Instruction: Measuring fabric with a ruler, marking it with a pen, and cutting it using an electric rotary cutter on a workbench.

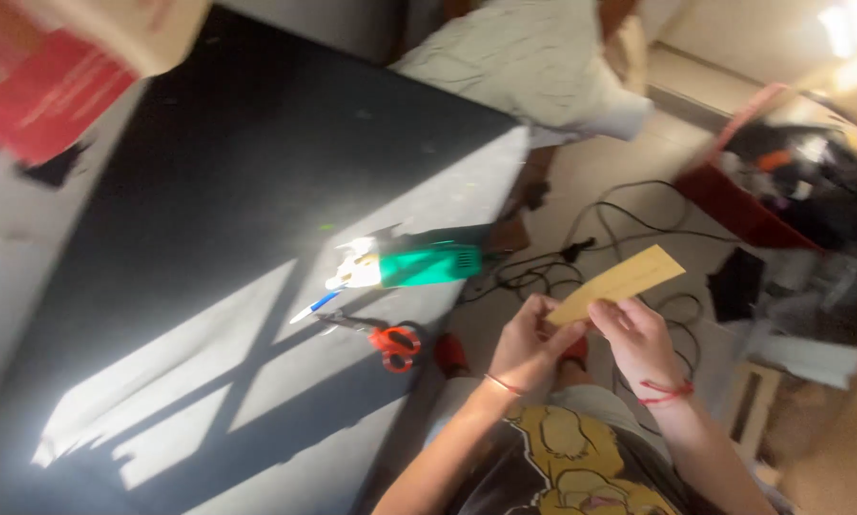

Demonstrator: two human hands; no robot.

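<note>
Tan cardboard strip (619, 282), pinched at its lower end between left hand (529, 343) and right hand (638, 339), held off the desk's (209, 238) right edge above floor cables (619, 224); green power tool (419, 262), orange-handled scissors (386, 339) and pen (314, 306) lie near that edge.

Seen from head height, tilted, looking steeply down, close over both hands (581, 339), with the black table (209, 238) spreading left of them.

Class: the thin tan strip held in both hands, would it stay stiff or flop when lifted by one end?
The tan strip juts out straight past both hands, so probably fairly stiff. It looks thin and flat, so likely light and bendable.
</note>
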